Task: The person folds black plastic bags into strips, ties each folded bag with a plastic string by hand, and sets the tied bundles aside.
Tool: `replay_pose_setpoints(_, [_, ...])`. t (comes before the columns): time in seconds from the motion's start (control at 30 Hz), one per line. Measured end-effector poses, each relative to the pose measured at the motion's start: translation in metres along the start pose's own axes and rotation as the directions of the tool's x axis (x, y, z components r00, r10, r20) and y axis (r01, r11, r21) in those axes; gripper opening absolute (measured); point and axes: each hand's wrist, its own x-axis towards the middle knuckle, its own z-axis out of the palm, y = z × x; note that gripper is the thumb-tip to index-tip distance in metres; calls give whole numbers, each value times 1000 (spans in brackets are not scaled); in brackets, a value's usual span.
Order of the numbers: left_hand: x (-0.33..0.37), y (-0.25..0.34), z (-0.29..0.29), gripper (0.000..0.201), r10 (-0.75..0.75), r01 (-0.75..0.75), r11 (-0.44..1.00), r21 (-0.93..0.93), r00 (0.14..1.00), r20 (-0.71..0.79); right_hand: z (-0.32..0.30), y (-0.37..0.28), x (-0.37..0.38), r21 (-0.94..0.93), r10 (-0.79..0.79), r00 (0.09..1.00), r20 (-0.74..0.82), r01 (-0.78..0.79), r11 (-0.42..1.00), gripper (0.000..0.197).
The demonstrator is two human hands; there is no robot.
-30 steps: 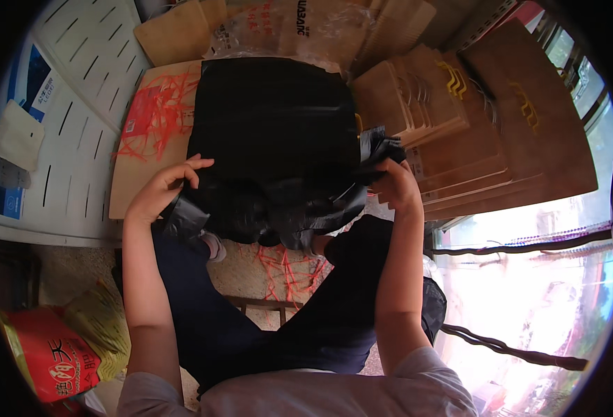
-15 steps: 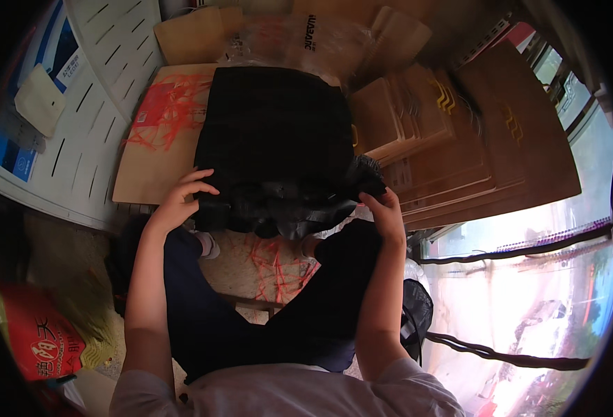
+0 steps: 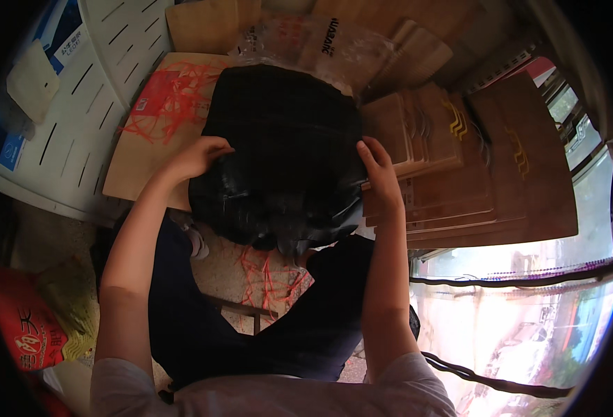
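Black plastic [image 3: 285, 125] is pinched by the nearly closed left hand [image 3: 200, 156]; its right edge is held by the half-curled right hand [image 3: 381, 172]

On my left stands a white slotted metal panel [image 3: 77, 187]; on my right, daylight floods through a large window [image 3: 473, 326], its view mostly bleached by glare. Below me lies a speckled grey-brown floor [image 3: 219, 264], a low dark bar [image 3: 237, 307] running above it. Ahead, my surroundings are dimmer.
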Motion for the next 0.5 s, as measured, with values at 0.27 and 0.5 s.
replay_pose_setpoints(0.27, [2, 11, 7, 36, -14, 21, 997, 70, 996, -93, -13, 37, 8, -381, 67, 974, 218, 21, 924, 66])
replay_pose_setpoints(0.5, [5, 0, 12, 47, 36, -28, 989, 143, 998, -52, -9, 38, 4, -354, 97, 966, 239, -7, 935, 69])
